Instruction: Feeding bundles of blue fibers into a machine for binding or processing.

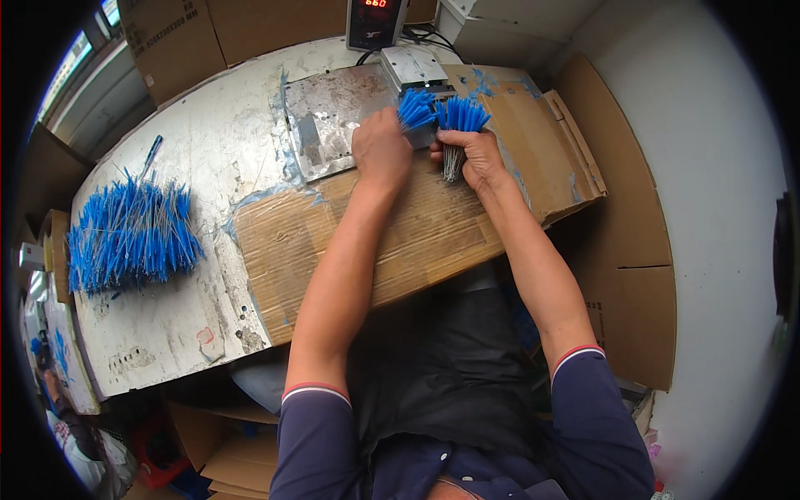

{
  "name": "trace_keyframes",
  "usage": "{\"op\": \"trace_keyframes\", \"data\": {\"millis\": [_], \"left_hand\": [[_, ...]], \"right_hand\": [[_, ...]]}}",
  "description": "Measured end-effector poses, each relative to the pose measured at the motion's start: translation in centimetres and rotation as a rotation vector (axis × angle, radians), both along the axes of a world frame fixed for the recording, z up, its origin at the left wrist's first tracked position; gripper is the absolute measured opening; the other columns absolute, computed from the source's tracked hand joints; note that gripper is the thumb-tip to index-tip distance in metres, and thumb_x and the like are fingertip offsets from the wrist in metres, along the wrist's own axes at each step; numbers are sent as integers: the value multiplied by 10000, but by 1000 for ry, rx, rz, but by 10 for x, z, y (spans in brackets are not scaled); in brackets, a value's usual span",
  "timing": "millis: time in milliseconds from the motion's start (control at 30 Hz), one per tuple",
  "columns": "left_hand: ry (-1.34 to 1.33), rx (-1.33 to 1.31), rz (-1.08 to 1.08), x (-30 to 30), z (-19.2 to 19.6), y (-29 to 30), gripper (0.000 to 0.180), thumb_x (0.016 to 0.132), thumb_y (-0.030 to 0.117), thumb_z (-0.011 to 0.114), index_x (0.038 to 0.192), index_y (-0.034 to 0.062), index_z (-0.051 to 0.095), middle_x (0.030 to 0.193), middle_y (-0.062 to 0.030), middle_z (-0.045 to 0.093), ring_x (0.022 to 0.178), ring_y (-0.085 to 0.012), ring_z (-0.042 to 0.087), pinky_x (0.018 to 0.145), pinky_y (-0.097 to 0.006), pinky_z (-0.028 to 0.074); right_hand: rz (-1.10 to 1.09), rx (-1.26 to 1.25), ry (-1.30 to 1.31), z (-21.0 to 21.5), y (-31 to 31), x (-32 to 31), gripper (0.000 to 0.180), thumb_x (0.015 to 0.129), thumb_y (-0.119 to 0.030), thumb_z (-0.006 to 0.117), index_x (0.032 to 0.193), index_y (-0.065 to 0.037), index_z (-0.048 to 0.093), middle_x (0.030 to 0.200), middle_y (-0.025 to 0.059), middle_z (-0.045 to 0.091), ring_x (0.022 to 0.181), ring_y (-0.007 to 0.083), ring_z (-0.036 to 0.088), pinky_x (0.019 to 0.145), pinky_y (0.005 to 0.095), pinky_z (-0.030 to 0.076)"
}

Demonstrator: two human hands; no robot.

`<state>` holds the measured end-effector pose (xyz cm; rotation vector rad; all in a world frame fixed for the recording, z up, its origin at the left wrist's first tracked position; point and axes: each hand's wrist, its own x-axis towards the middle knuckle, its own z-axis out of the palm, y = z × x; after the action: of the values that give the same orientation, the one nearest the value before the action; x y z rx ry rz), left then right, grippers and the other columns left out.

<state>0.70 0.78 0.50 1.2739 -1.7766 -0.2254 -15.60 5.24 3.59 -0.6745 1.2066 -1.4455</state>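
Thin metal wires with blue plastic ends are gathered in both my hands, above the table's far right part. My left hand (382, 150) is closed round one bundle of blue-ended wires (416, 109), whose blue ends fan out to the right. Beside it, my right hand (477, 158) grips a second bundle (462, 115), blue ends up and bare silvery wires pointing down. The two bundles are close together; whether they touch, I cannot tell. Just beyond them sits a small grey metal machine (412, 65). A large heap of the same wires (133, 233) lies at the table's left.
A worn metal plate (329, 117) lies beside my left hand. Taped cardboard (367, 242) covers the white table's (221, 142) near edge. Behind the machine stands a box with a red digital display (375, 23). Cardboard sheets (625, 208) lean by the right wall. A pen-like blue object (152, 154) lies behind the heap.
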Motion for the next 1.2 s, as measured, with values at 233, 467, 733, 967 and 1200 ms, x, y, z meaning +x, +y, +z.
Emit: {"op": "trace_keyframes", "data": {"millis": [233, 467, 733, 967, 1200], "left_hand": [[113, 122, 96, -5, 2, -2, 123, 840, 51, 593, 962, 37, 608, 852, -205, 679, 813, -411, 666, 722, -505, 511], [497, 140, -199, -8, -5, -6, 109, 939, 120, 665, 1026, 56, 649, 784, -121, 704, 679, -241, 679, 637, -371, 518], [567, 101, -282, -7, 1, -2, 166, 955, 120, 663, 1107, 54, 668, 843, -98, 717, 704, -159, 629, 683, -336, 510], [459, 56, -139, -7, -3, -3, 123, 963, 97, 634, 1082, 67, 639, 847, -89, 731, 739, -233, 696, 703, -364, 525], [558, 62, 27, -1, -1, -7, 69, 980, 114, 604, 997, 48, 601, 834, -64, 737, 668, -187, 696, 616, -358, 519]], "right_hand": [[-42, 123, 19, 0, -4, -7, 191, 758, 89, 748, 929, 64, 666, 830, 148, 701, 656, 249, 712, 534, 347, 629], [189, 146, 202, 17, 3, 12, 152, 800, 71, 750, 924, 62, 664, 810, 135, 696, 688, 234, 715, 546, 335, 618], [156, 71, -8, 5, 8, 10, 182, 821, 45, 753, 973, 48, 653, 826, 124, 696, 674, 233, 707, 565, 331, 622], [25, 63, 75, 0, 4, 9, 171, 784, 85, 751, 920, 63, 650, 780, 144, 686, 616, 238, 706, 487, 339, 611], [-198, 151, 273, 5, -16, 16, 81, 771, 103, 712, 797, 102, 635, 715, 171, 660, 559, 249, 684, 426, 338, 576]]}}
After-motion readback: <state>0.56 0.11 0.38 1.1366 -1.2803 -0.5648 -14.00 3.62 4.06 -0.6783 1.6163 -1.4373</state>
